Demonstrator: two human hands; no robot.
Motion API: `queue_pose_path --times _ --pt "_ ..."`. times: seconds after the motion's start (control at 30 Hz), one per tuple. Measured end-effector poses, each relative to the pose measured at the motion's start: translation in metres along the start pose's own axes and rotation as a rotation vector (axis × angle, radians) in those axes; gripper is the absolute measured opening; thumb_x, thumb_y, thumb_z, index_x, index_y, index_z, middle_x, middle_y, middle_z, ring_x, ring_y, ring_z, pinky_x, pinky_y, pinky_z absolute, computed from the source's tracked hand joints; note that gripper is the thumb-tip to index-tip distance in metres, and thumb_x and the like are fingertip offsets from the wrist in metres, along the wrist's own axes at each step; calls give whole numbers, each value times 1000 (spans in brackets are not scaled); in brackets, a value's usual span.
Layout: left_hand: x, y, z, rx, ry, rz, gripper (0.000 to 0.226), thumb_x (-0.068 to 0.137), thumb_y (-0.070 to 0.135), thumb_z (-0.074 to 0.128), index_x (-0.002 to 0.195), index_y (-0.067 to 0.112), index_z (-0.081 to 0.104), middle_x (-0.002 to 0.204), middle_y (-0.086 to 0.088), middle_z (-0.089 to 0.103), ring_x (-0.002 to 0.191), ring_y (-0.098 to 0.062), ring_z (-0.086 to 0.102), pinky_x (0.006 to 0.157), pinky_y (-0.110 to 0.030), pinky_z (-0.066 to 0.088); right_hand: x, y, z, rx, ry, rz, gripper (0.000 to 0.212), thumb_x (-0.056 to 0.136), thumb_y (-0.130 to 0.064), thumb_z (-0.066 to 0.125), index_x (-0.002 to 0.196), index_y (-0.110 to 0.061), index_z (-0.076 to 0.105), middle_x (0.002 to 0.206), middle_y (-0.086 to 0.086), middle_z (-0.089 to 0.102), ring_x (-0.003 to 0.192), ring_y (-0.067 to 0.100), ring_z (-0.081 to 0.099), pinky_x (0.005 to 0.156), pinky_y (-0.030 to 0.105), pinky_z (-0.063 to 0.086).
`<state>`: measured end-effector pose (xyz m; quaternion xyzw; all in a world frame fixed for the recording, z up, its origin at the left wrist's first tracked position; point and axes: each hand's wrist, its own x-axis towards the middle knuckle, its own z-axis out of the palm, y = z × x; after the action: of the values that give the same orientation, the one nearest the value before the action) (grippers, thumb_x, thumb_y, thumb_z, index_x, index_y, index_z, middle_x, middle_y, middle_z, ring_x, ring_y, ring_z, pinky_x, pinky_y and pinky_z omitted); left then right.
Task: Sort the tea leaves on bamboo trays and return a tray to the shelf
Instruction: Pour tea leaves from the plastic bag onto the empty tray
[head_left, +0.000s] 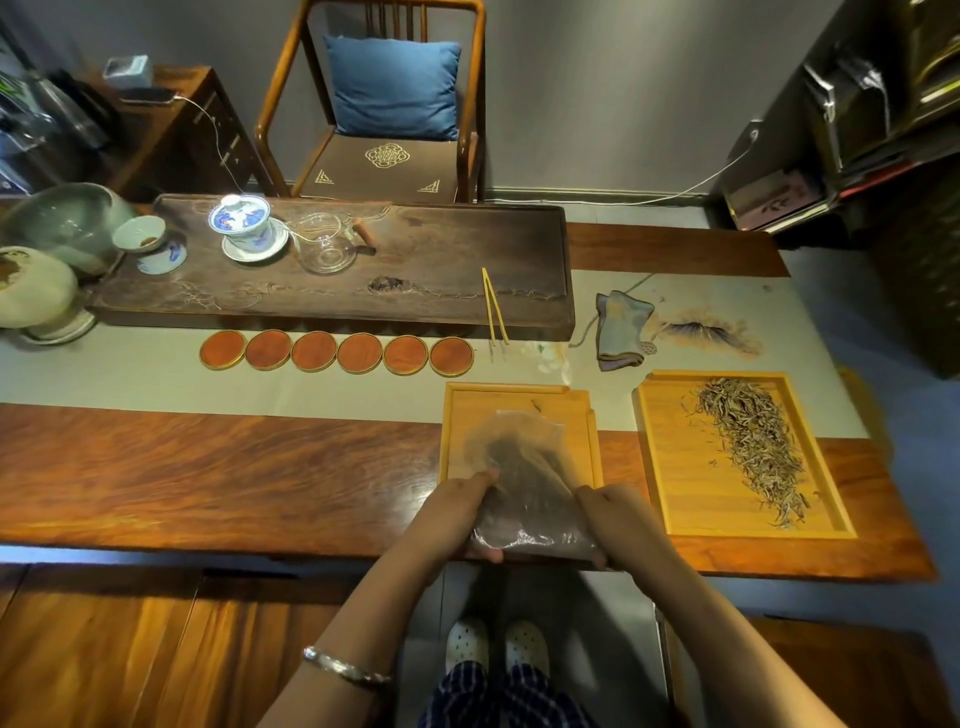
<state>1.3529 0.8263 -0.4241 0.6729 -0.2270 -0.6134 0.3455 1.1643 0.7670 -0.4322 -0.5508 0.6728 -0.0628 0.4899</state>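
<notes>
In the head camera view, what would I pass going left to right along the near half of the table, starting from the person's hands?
Left hand → clear bag of dark tea leaves, held over the near bamboo tray → right hand → second bamboo tray carrying pale tea leaves.

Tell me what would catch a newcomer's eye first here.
Probably both hands, left and right, gripping a clear bag of dark tea over the near tray at the table's front edge. Next, the pale tea leaves heaped on the right tray, and the row of six coasters mid-table.
</notes>
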Motion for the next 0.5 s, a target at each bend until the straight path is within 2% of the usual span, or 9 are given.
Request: queue_pose_path --times 0.1,0.13,0.2,0.27,0.33,0.43,0.5 --pt "-4 0 0 116 48 96 35 91 37 57 65 15 60 52 4 62 44 -8 62 40 -15 42 -1 -3 -5 -6 3 -64 36 90 -32 49 62 -13 63 42 -4 56 36 5 55 48 26 47" --pt "-5 0 -1 146 69 134 34 91 37 58 63 17 60 49 6 61 43 -5 59 43 -14 42 -2 -4 -7 0 11 -92 35 90 -30 50 63 -13 63 44 -4 56 37 3 54 47 24 46" --pt "-7 -1 -1 153 86 193 28 90 35 60 73 13 67 61 1 70 55 -10 67 56 -22 51 -4 -8 -10 14 35 -160 33 91 -25 51 64 -12 64 49 -5 56 41 1 52 42 17 42" --pt "-8 -1 -3 161 117 249 26 89 32 62 82 8 70 75 -7 74 68 -19 71 67 -34 56 -6 -12 -12 29 60 -236 30 91 -21 52 66 -11 66 56 -5 58 50 3 54 47 18 41" --pt "-8 -2 -4 186 144 306 23 89 31 63 83 10 70 79 -8 74 73 -23 70 71 -38 56 -8 -15 -14 61 64 -288 25 91 -20 52 72 -13 67 65 -3 62 58 5 55 52 20 43" --pt "-11 1 -3 146 141 366 5 88 25 66 86 23 69 79 3 75 71 -12 70 65 -27 55 -11 -15 -13 158 58 -353 17 90 -20 56 76 -20 65 65 -6 63 55 2 57 46 15 44" --pt "-13 4 -3 133 139 421 11 87 20 67 84 31 69 78 12 74 67 -2 67 60 -16 51 -10 -16 -13 210 47 -387 15 89 -20 59 75 -22 64 63 -9 62 53 4 55 46 21 46"
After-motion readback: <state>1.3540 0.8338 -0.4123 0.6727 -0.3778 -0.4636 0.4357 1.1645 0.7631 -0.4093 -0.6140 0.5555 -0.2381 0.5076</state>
